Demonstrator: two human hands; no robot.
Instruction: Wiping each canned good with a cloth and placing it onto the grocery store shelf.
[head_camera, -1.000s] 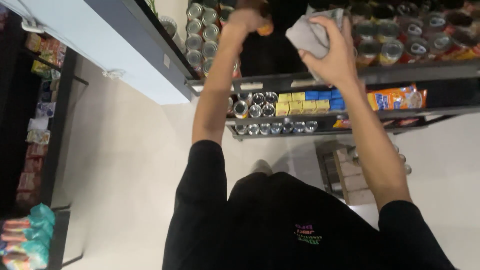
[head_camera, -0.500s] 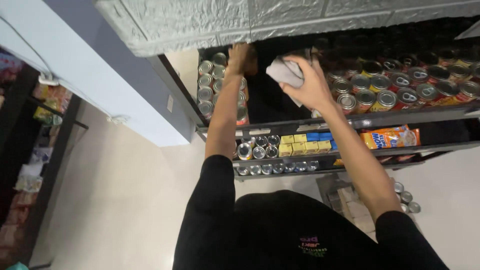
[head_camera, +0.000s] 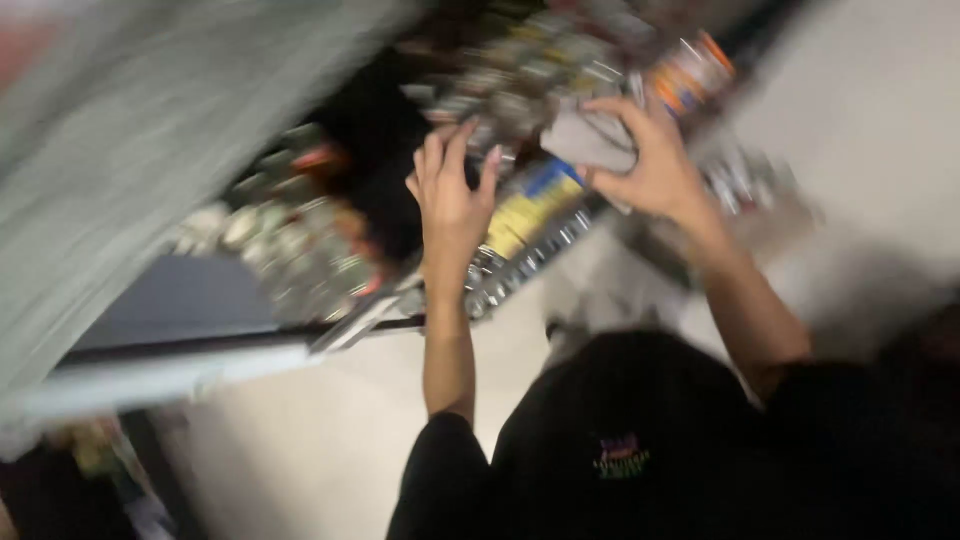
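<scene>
The picture is heavily smeared by camera motion, so only the broad layout reads. Both arms are raised toward a tilted run of shelves (head_camera: 400, 300) packed with tins (head_camera: 300, 250) and small yellow and blue packets (head_camera: 530, 205).

The right hand (head_camera: 650, 165) is clamped on a grey cloth (head_camera: 590, 140), bunched into a pad with the fingers curled over its top edge and the thumb beneath. It sits at the shelf front, just beside the packets and near some orange-labelled goods (head_camera: 690, 75) further along. A bunched grip like this gives a firm wad to press against a surface, which likely explains why the cloth is folded and not hanging loose.

The left hand (head_camera: 452, 190) holds nothing: fingers spread and pointing up into a dark gap (head_camera: 385, 185) between the rows of tins, palm toward the shelf. Whether the fingertips touch a tin or the shelf back, the blur does not let me tell (the gap looks like a cleared spot, though it may only be shadow).

The hands are apart, with the packets between them. Below is the person's black top (head_camera: 640, 440), and a pale floor (head_camera: 330, 440) shows under the shelves.
</scene>
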